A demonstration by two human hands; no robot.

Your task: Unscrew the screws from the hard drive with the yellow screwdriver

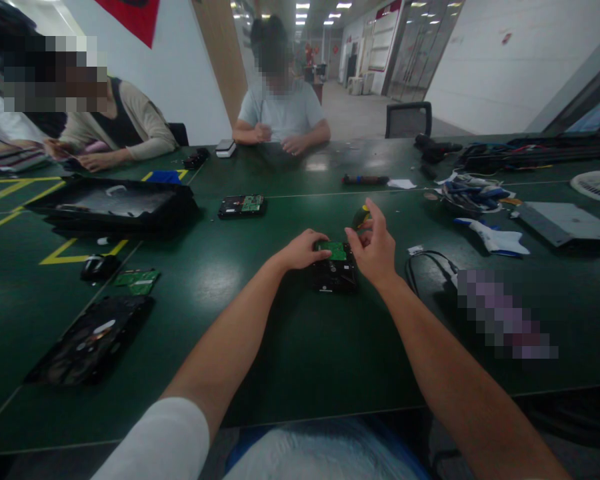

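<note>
Pale cloth (325,457) across the person's front lies nearest, at six o'clock, with a white sleeve (160,437) at seven. Beyond the two bare forearms, the black hard drive (334,275) lies on the green surface (290,373), its circuit board (336,249) face up on the half toward twelve. The left grip (304,251) clasps it from ten o'clock, thumb over the board, fingers at the far edge. The right grip (376,248) is poised at two, forefinger raised, beside a dark-and-yellow screwdriver (361,216); whether the other fingers close round that handle I can't tell from here, and its tip is hidden.

To my eye, slipping is the chief worry. The surface looks smooth and shiny, so a twisting push against a slack left thumb could make the drive swivel. A driver held askew might skid and scratch the board, or jab that thumb, which sits so close. Pressing too hard could crack the thin board. Any tiny part coming loose could roll off the edge at six. At three o'clock a black cable (413,272) loops near the right forearm, and a careless sweep might snag it.
</note>
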